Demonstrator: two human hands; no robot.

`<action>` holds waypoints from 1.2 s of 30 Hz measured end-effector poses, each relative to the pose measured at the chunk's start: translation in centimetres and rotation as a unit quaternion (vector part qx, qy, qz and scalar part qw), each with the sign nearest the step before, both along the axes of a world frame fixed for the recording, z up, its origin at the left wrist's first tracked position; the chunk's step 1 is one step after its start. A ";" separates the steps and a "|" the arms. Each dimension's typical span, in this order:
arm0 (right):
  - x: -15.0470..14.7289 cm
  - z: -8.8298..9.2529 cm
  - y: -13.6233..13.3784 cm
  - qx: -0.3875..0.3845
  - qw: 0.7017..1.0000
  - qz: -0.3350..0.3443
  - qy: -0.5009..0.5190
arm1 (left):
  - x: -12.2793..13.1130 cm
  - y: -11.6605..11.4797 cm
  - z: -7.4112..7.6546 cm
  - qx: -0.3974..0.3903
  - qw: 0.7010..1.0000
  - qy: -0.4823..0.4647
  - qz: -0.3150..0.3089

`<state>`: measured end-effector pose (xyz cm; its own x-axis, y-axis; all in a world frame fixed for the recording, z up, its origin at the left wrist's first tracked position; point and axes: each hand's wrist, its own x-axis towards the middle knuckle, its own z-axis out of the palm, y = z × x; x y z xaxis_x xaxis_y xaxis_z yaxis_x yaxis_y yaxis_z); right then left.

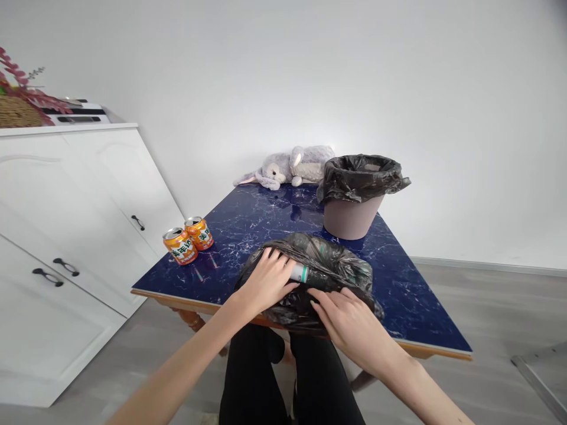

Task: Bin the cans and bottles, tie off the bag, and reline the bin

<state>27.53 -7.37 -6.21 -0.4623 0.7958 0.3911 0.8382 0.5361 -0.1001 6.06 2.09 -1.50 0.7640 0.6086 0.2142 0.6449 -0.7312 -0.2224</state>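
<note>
Black bag (328,267) around white-green item (299,273)

Left hand (268,278), right hand (348,317), on bag (331,255) (black)

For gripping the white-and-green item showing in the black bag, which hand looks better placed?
Probably the left hand: the white-and-green item shows right beside it, while the right hand lies over the black bag nearer the body.
</note>
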 end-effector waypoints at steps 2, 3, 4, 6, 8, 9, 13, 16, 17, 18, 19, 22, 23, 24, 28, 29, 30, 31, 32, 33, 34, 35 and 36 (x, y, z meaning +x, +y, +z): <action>0.7 -0.2 -0.1 -0.025 0.998 -0.052 -0.026 | 0.3 0.9 -0.1 -0.010 1.000 -0.002 0.003; 1.1 -0.3 -0.2 -0.041 0.995 -0.084 -0.039 | 0.4 1.3 -0.2 -0.018 1.000 -0.003 0.005; 1.5 -0.3 -0.2 -0.057 0.990 -0.117 -0.051 | 0.4 1.7 -0.4 -0.026 1.000 -0.005 0.007; 2.2 -0.4 -0.3 -0.084 0.980 -0.172 -0.060 | 0.2 2.3 -0.5 -0.044 0.999 -0.020 0.005; 2.9 -0.3 -0.3 -0.103 0.971 -0.211 -0.053 | -0.3 2.6 -0.5 -0.065 0.997 -0.043 0.005; 3.2 -0.2 -0.3 -0.112 0.966 -0.227 -0.048 | -0.6 2.7 -0.3 -0.078 0.995 -0.055 0.010; 4.6 0.0 -0.2 -0.113 0.954 -0.274 -0.044 | -1.9 2.4 0.9 -0.139 0.985 -0.094 0.040; 5.6 0.0 0.0 -0.088 0.956 -0.278 -0.043 | -2.7 1.7 2.1 -0.189 0.971 -0.138 0.058; 5.9 0.0 0.1 -0.090 0.955 -0.279 -0.041 | -2.9 1.4 2.4 -0.207 0.964 -0.157 0.061; 6.1 0.0 0.1 -0.100 0.953 -0.284 -0.038 | -3.0 1.1 2.8 -0.227 0.956 -0.177 0.060; 6.3 0.0 0.3 -0.111 0.949 -0.294 -0.032 | -3.2 0.7 3.0 -0.247 0.947 -0.197 0.056; 6.9 -0.2 0.8 -0.142 0.931 -0.336 -0.005 | -3.6 -0.1 3.6 -0.307 0.916 -0.258 0.029; 7.1 -0.4 1.0 -0.152 0.925 -0.347 0.001 | -3.7 -0.2 3.7 -0.336 0.900 -0.277 0.017; 7.4 -0.5 1.3 -0.161 0.920 -0.356 0.004 | -3.9 -0.3 3.7 -0.373 0.879 -0.297 0.001; 8.6 -1.6 2.5 -0.174 0.911 -0.372 0.020 | -4.6 -0.5 3.2 -0.525 0.746 -0.401 -0.087; 8.9 -2.0 2.8 -0.175 0.910 -0.375 0.023 | -4.8 -0.7 3.0 -0.540 0.714 -0.435 -0.102; 9.2 -2.3 3.0 -0.178 0.908 -0.378 0.023 | -4.9 -1.0 2.9 -0.547 0.685 -0.468 -0.113; 9.4 -2.6 3.2 -0.180 0.907 -0.381 0.021 | -5.1 -1.4 2.8 -0.549 0.661 -0.498 -0.120; 9.6 -2.9 3.3 -0.182 0.905 -0.385 0.018 | -5.2 -1.8 2.8 -0.545 0.640 -0.527 -0.124; 9.8 -3.2 3.4 -0.182 0.903 -0.388 0.017 | -5.3 -2.2 3.0 -0.537 0.623 -0.555 -0.125; 9.9 -3.5 3.5 -0.180 0.903 -0.391 0.017 | -5.5 -2.7 3.2 -0.522 0.609 -0.585 -0.119; 10.0 -3.7 3.4 -0.175 0.903 -0.391 0.018 | -5.7 -3.1 3.6 -0.500 0.601 -0.614 -0.107; 10.0 -3.9 3.4 -0.170 0.904 -0.391 0.019 | -6.0 -3.3 4.0 -0.469 0.598 -0.643 -0.091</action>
